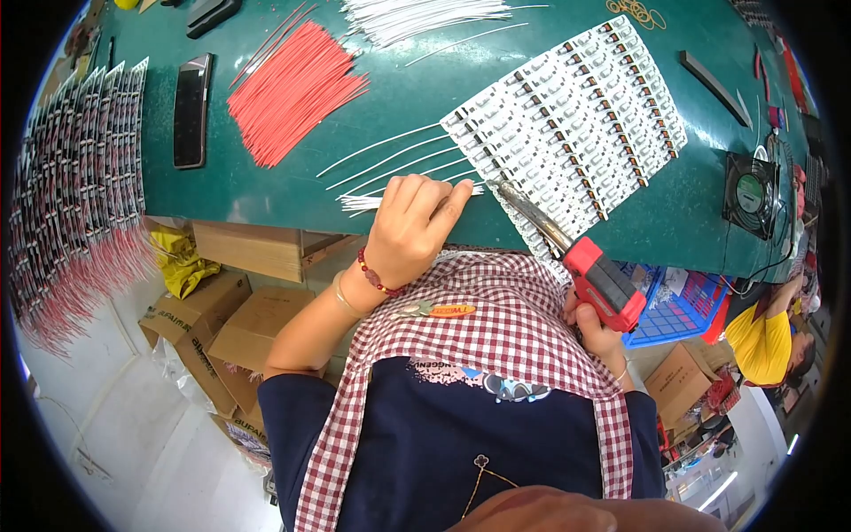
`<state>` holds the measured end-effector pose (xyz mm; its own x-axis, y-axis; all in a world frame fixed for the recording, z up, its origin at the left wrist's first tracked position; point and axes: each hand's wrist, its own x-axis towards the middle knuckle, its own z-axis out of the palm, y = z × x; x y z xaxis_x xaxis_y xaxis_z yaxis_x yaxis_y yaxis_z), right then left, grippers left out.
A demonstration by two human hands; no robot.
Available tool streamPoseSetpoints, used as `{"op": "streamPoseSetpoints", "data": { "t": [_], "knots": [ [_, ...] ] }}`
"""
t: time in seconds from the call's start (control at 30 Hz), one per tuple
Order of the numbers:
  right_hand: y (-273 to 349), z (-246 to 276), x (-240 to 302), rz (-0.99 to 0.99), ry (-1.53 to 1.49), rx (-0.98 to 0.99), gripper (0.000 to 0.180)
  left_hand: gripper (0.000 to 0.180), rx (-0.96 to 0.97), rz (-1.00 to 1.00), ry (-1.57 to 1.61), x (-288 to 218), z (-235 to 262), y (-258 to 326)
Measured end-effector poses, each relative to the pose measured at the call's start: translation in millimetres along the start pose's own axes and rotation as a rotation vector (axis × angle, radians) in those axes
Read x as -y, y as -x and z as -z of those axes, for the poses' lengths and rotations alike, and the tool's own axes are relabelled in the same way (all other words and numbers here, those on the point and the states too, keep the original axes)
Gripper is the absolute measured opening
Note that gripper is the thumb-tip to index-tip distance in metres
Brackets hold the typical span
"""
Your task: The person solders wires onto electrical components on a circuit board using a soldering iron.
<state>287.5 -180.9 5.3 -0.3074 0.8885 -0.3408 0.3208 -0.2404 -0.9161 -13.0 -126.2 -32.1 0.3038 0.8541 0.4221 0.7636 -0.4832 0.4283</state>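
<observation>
My left hand (pixel 412 217) is closed, thumb and forefinger pinched at the end of a white wire by the near left edge of a panel of small circuit boards (pixel 541 106). A small bundle of loose white wires (pixel 356 204) lies under and beside that hand. Several white wires (pixel 381 160) reach leftward from the panel's left edge. In my right hand (pixel 598 333) is a red and black soldering gun (pixel 607 285). Its metal barrel points up and left, the tip at the panel edge near my left fingertips. The exact contact is too small to tell.
Red wires (pixel 297 93) and more white wires (pixel 412 18) lie in piles farther back. A phone (pixel 191 111) rests left of them, beside stacked wired boards (pixel 80 168). At right stands a small black fan (pixel 750 195). Blue baskets (pixel 678 306) and cardboard boxes (pixel 199 324) sit below table height.
</observation>
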Motion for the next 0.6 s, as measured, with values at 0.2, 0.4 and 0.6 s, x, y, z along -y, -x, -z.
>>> {"op": "streamPoseSetpoints", "data": {
  "t": [0.2,0.4,0.6],
  "knots": [
    [3.6,1.7,4.7,-0.015,-0.034,0.001,0.053,0.04,0.005,0.003,-0.003,-0.3,-0.1,0.2],
    [6.6,3.1,1.7,-0.014,-0.064,-0.006,0.057,0.039,0.006,0.011,-0.012,-0.9,-1.1,1.1],
    [9.8,3.4,-3.1,0.001,-0.146,-0.075,0.049,0.036,-0.055,0.027,0.027,1.3,-3.6,-1.6]
  ]
}}
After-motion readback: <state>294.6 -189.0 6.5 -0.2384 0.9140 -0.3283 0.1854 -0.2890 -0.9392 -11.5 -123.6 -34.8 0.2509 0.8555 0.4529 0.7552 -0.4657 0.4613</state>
